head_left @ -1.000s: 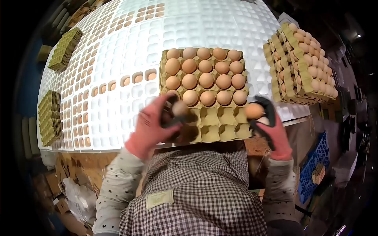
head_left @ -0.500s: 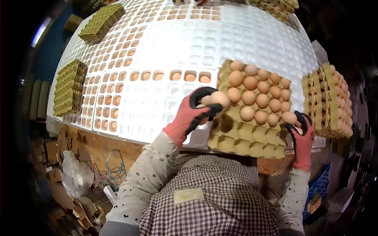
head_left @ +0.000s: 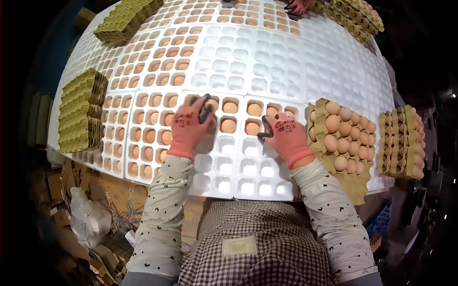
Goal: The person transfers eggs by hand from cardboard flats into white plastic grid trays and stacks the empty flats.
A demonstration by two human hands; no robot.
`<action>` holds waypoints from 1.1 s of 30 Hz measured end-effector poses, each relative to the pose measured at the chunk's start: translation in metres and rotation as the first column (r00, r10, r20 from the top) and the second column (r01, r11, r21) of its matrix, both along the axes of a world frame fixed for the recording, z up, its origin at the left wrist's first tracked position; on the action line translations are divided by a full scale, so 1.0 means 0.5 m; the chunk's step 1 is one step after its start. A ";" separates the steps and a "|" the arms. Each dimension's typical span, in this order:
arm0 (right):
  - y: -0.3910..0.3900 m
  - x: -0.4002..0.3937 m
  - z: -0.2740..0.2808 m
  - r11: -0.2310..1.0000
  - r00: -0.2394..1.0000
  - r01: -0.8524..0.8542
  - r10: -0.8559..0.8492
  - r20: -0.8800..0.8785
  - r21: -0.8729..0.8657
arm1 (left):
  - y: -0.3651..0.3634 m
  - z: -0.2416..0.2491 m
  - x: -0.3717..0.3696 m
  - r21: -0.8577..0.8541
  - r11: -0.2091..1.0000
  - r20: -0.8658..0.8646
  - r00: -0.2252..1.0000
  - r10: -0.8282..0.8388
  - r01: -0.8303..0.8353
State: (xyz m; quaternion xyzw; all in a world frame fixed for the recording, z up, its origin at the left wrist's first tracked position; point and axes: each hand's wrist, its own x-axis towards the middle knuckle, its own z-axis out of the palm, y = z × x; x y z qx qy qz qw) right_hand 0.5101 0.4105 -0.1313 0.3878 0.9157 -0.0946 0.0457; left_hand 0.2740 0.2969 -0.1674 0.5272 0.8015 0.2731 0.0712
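My left hand (head_left: pixel 192 125), in a pink glove with black fingertips, reaches palm down over the left white foam tray (head_left: pixel 203 183). Its fingers curl over the cells beside an egg (head_left: pixel 212 104); the palm side is hidden. My right hand (head_left: pixel 285 136), gloved alike, bends its fingers over the second row of the adjoining foam tray (head_left: pixel 265 190), close to a seated egg (head_left: pixel 252 127). Whatever lies beneath its palm is mostly covered. Brown eggs fill the far row of both trays, and another egg (head_left: pixel 228 125) sits in the second row between my hands.
At right, a pulp tray (head_left: pixel 360 183) partly filled with eggs rests on foam trays, beside an egg-loaded tray stack (head_left: pixel 398 143). Stacked pulp trays (head_left: pixel 78 117) stand at left. Another person's gloved hand (head_left: pixel 298 6) shows at the far edge. A plastic bag (head_left: pixel 88 217) lies below.
Both hands have moved from around the pulp tray, carrying eggs, to the foam trays on the left. Two eggs now show in the second row. The camera view has shifted.
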 end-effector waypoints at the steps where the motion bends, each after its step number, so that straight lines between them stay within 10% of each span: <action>1: 0.008 0.015 0.001 0.999 0.999 0.028 -0.028 0.025 -0.022 | -0.006 -0.047 -0.018 0.045 0.999 -0.152 0.988 0.008 -0.001; 5: 0.026 0.095 -0.081 0.948 0.996 -0.082 0.086 0.000 0.307 | -0.022 -0.136 -0.055 0.087 0.996 -0.250 0.968 0.028 -0.006; 10: -0.020 0.201 0.138 0.963 0.946 0.141 -0.062 -0.318 0.229 | 0.008 -0.003 0.052 0.191 0.974 -0.078 0.991 -0.110 0.123; 12: -0.037 0.284 0.203 0.963 0.966 0.257 -0.253 -0.055 0.077 | 0.045 0.071 0.175 0.315 0.915 0.165 0.935 -0.314 0.252; 14: -0.050 0.357 0.147 0.959 0.988 0.148 -0.156 0.014 0.241 | 0.101 0.125 0.291 0.357 0.745 0.051 0.785 -0.618 0.564; 18: -0.041 0.436 0.129 0.944 0.976 0.150 -0.094 -0.198 0.294 | 0.187 0.117 0.467 0.098 0.672 -0.289 0.667 -0.687 0.734; 20: -0.039 0.504 0.164 0.834 0.649 0.397 -0.550 -0.525 -0.383 | 0.212 0.124 0.477 0.009 0.680 -0.133 0.675 -0.726 0.733; 22: -0.026 0.602 0.158 0.530 0.054 0.038 -0.848 -0.528 -0.847 | 0.202 0.128 0.471 0.118 0.819 0.411 0.723 -0.555 0.561; 23: -0.021 0.655 0.160 0.440 0.108 0.041 -0.894 -0.434 -0.897 | 0.207 0.127 0.469 0.272 0.843 0.715 0.489 -0.500 0.465; 24: -0.016 0.668 0.166 0.593 0.346 0.200 -0.788 -0.510 -0.780 | 0.214 0.124 0.470 0.364 0.877 0.893 0.150 -0.425 0.315; 25: -0.003 0.668 0.181 0.738 0.575 0.300 -0.645 -0.503 -0.604 | 0.226 0.126 0.473 0.369 0.902 0.913 0.093 -0.397 0.226; 28: 0.011 0.657 0.136 0.958 0.933 0.287 -0.276 -0.232 0.016 | 0.241 0.130 0.525 0.236 0.900 0.831 0.405 -0.382 0.365; 29: 0.017 0.641 0.129 0.964 0.953 0.257 -0.241 -0.187 0.072 | 0.244 0.142 0.556 0.239 0.767 0.262 0.721 -0.641 0.596; 31: 0.031 0.652 0.128 0.967 0.973 0.197 -0.174 -0.152 0.159 | 0.240 0.169 0.613 -0.159 0.783 -0.169 0.765 -0.621 0.601; 33: 0.046 0.709 0.127 0.884 0.731 0.296 -0.453 -0.510 -0.362 | 0.227 0.184 0.630 -0.147 0.810 -0.161 0.794 -0.586 0.567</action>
